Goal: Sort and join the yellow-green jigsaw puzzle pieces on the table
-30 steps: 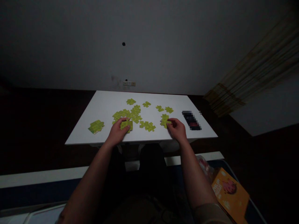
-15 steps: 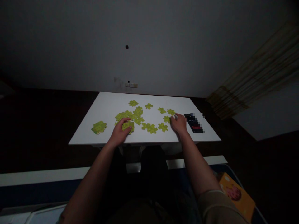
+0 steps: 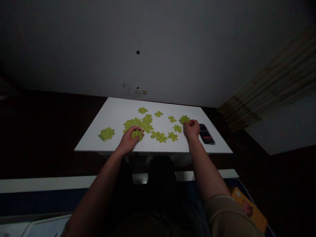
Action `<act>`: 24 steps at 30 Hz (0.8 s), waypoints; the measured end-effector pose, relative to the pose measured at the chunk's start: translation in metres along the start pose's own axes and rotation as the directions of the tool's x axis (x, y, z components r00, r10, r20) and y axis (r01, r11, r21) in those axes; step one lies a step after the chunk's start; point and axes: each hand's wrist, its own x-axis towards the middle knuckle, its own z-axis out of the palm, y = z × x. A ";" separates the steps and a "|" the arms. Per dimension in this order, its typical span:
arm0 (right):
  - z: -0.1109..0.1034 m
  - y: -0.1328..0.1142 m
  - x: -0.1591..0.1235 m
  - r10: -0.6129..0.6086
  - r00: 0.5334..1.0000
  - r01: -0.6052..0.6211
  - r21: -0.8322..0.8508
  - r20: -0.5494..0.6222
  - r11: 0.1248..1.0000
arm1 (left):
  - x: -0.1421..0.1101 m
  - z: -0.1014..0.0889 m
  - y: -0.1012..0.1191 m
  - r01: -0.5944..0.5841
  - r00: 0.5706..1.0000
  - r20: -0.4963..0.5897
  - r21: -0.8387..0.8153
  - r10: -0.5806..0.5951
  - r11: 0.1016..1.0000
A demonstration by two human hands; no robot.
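Several yellow-green puzzle pieces lie scattered on a white table [image 3: 111,113]. My left hand [image 3: 129,141] rests near the front edge with its fingers curled on a joined block of pieces [image 3: 137,134]. My right hand [image 3: 192,129] is further back on the right, fingers pinched on a puzzle piece [image 3: 184,119]. A cluster of pieces [image 3: 138,122] lies behind my left hand. Loose pieces [image 3: 160,136] sit between my hands.
A small stack of pieces [image 3: 107,134] sits at the table's left. A dark phone [image 3: 206,134] lies right of my right hand. An orange box [image 3: 249,210] is at the lower right, beside my arm. A wall with a socket [image 3: 140,92] stands behind the table.
My right hand left the pieces at the front, moved back and to the right, and pinched a piece near the phone. My left hand stayed on the joined block.
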 end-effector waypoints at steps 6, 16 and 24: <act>0.006 -0.041 -0.084 -0.095 0.993 0.054 0.474 0.063 0.879 | -0.001 0.002 0.005 0.022 1.000 -0.008 -0.016 -0.023 1.000; 0.070 -0.127 -0.206 -0.346 0.766 0.202 0.309 0.541 0.929 | 0.004 -0.005 -0.005 0.130 0.973 -0.172 -0.133 -0.152 0.983; 0.063 -0.129 -0.158 -0.494 0.646 0.540 0.108 0.582 0.835 | 0.000 -0.003 -0.001 0.035 0.986 -0.164 0.121 -0.014 0.992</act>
